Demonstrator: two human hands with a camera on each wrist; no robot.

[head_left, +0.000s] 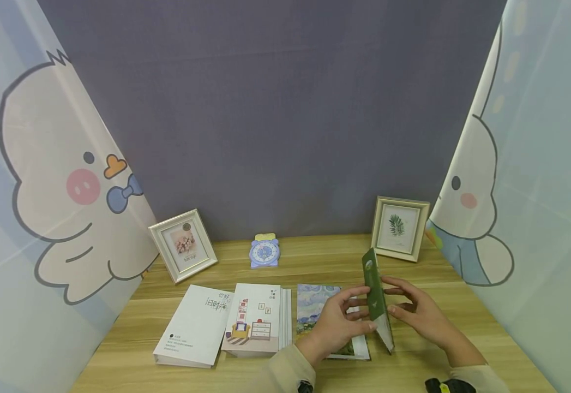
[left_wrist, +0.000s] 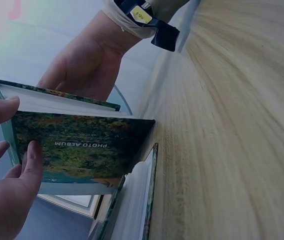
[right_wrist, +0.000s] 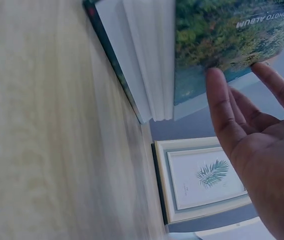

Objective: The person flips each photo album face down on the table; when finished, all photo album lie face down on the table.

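Observation:
A photo album (head_left: pixel 374 286) with a green spine and painted covers stands on edge at the right of the table, spine upward. In the left wrist view its covers spread apart, with white pages between. My left hand (head_left: pixel 334 325) holds it from the left, fingers on the cover (left_wrist: pixel 77 145) lettered PHOTO ALBUM and thumb by the spine. From the other side my right hand (head_left: pixel 420 314) holds it, fingertips against the opposite cover (right_wrist: pixel 232 40). Partly hidden beneath my left hand lies another album (head_left: pixel 314 303) with a painted landscape cover.
Two white albums (head_left: pixel 194 327) (head_left: pixel 253 322) lie at the left, the second with a room drawing. Behind stand a pink flower picture frame (head_left: pixel 184 245), a small blue toy clock (head_left: pixel 264 252) and a leaf picture frame (head_left: pixel 400 229). A grey curtain (head_left: pixel 275 120) closes the back.

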